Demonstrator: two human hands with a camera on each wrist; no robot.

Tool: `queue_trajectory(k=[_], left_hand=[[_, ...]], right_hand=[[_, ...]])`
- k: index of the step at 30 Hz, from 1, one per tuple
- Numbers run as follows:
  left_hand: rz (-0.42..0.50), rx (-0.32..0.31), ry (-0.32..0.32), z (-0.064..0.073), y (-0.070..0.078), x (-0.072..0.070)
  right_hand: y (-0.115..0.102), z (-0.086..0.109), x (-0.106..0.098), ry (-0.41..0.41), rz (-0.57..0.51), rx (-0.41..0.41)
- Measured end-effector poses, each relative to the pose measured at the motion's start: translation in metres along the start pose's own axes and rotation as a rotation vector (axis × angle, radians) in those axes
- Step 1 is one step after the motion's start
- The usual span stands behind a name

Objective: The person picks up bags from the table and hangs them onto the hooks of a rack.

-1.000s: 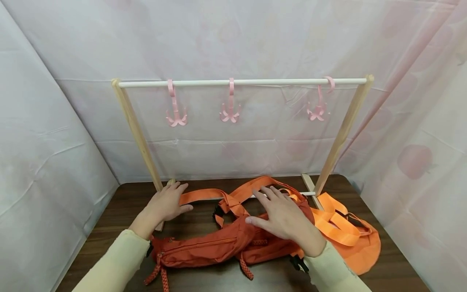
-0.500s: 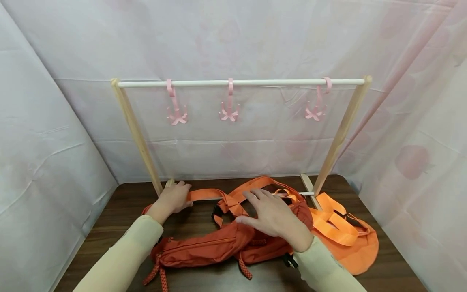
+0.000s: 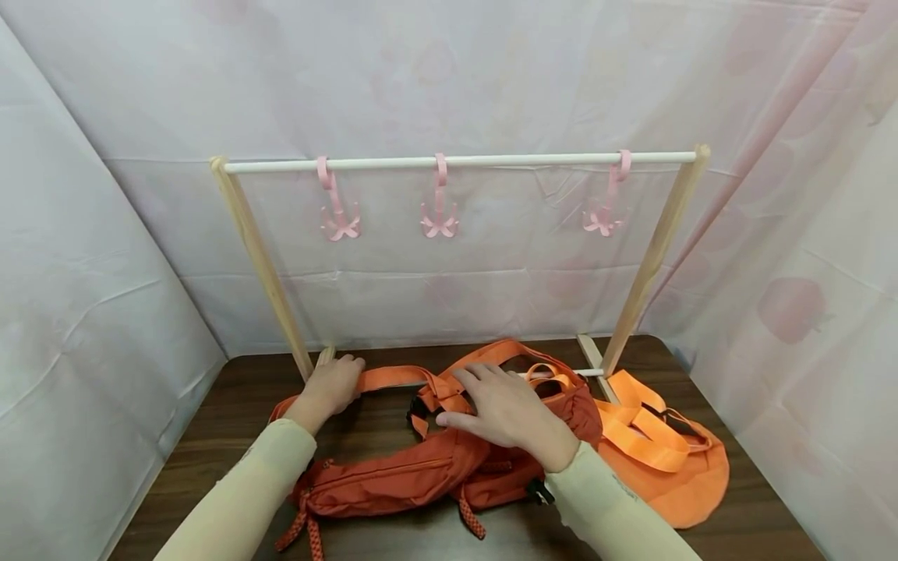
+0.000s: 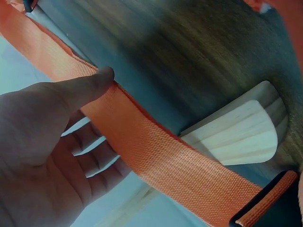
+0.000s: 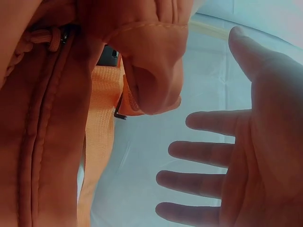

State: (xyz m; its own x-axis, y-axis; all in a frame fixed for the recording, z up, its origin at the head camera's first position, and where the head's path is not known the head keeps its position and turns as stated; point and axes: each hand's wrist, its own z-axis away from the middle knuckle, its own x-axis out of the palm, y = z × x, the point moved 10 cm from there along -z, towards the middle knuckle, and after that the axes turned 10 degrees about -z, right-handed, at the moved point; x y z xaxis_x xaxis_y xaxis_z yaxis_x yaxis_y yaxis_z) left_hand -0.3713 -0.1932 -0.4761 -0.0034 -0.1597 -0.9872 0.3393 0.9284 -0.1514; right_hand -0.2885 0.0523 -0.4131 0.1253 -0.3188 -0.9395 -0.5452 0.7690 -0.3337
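Observation:
My left hand (image 3: 332, 389) is at the orange strap (image 3: 393, 375) of a rust-red waist bag (image 3: 386, 479). The left wrist view shows its thumb across the front of the strap (image 4: 142, 137) and its fingers behind it, so the webbing lies between them. With fingers spread, my right hand (image 3: 508, 409) hovers over a second rust-red bag (image 3: 578, 409) that touches the first. In the right wrist view the right hand (image 5: 265, 142) holds nothing, and bag fabric (image 5: 52, 142) with a zip is beside it. Part of the second bag is hidden under the right hand and forearm.
A lighter orange bag (image 3: 691, 483) with a loose strap lies at the table's right. A wooden rack with a white rod (image 3: 526, 160) stands behind, bearing three pink claw hooks: left (image 3: 341, 226), middle (image 3: 440, 224), right (image 3: 602, 220). The dark wooden table (image 3: 203, 460) is backed by pale curtains.
My left hand has moved slightly right and onto the strap, now between thumb and fingers. My right hand has shifted left over the bags, still spread. The bags look almost unmoved.

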Motion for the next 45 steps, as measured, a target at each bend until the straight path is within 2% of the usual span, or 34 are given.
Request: queue_trajectory(k=[8, 11, 14, 22, 27, 35, 42, 45], left_hand=[[0.055, -0.001, 0.027, 0.003, -0.004, -0.006], [0.081, -0.024, 0.022, 0.006, -0.008, -0.009], [0.134, -0.049, 0.046, 0.009, -0.013, -0.016], [0.329, -0.069, 0.150, 0.025, -0.019, -0.048], [0.405, -0.073, 0.216, 0.035, -0.017, -0.068], [0.505, -0.084, 0.298, 0.051, -0.013, -0.099], [0.550, -0.107, 0.382, 0.064, -0.017, -0.127], [0.616, -0.126, 0.413, 0.071, -0.018, -0.137]], right_hand=[[-0.002, -0.011, 0.003, -0.011, -0.014, 0.002], [-0.002, -0.016, 0.002, -0.007, -0.017, -0.002], [-0.004, -0.020, 0.002, -0.006, -0.036, -0.002], [-0.013, -0.036, 0.005, -0.019, -0.131, -0.027], [-0.025, -0.048, 0.009, -0.042, -0.214, -0.060], [-0.040, -0.062, 0.026, -0.095, -0.309, -0.048], [-0.061, -0.067, 0.019, -0.020, -0.408, -0.145], [-0.068, -0.068, 0.012, 0.027, -0.423, -0.181]])
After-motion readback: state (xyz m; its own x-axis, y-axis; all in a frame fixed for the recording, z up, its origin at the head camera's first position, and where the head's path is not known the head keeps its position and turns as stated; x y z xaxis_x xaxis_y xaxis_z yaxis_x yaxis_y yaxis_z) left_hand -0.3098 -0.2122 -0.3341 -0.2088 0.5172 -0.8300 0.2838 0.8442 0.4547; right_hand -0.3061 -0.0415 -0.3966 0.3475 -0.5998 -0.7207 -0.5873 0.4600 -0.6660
